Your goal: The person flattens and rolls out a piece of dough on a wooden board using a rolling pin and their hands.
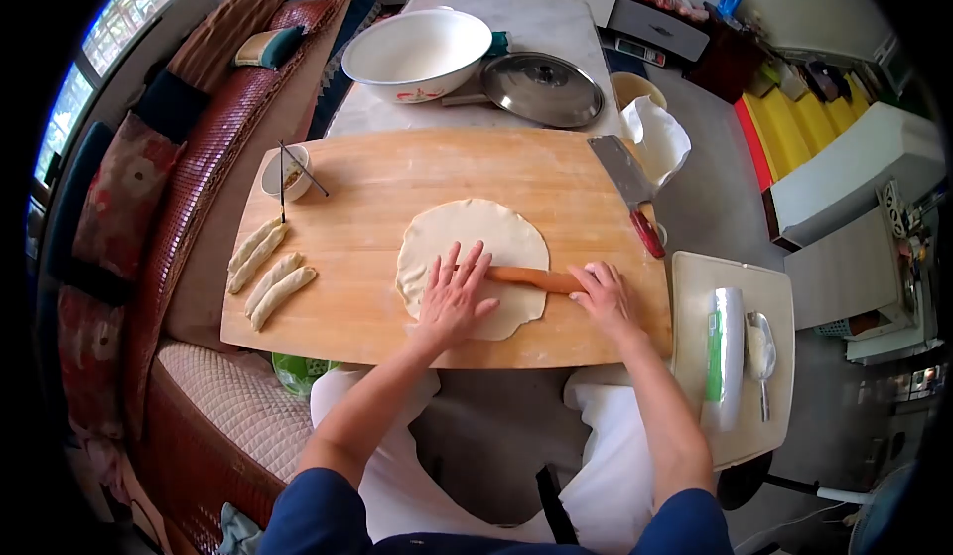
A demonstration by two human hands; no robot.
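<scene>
A flat, roughly round sheet of dough (475, 229) lies on the wooden board (367, 173). Across its right half runs a wooden rolling pin (536, 278), which extends past the dough's edge. My left hand (455, 295) lies with its fingers spread over the dough and the pin's left end. At the other end, my right hand (606, 297) has its fingers curled over the pin; its grip is partly hidden. Several rolled dough pieces (282, 297) rest at the board's left side. Above them stands a small white bowl (270, 180) with chopsticks (282, 173) leaning in it.
A cleaver (623, 173) with a red handle lies at the board's right edge. Behind the board are a large white basin (417, 54) and a metal lid (544, 88). To the right, a tray (695, 277) holds a roll of plastic film (725, 356) and a metal scoop (761, 351).
</scene>
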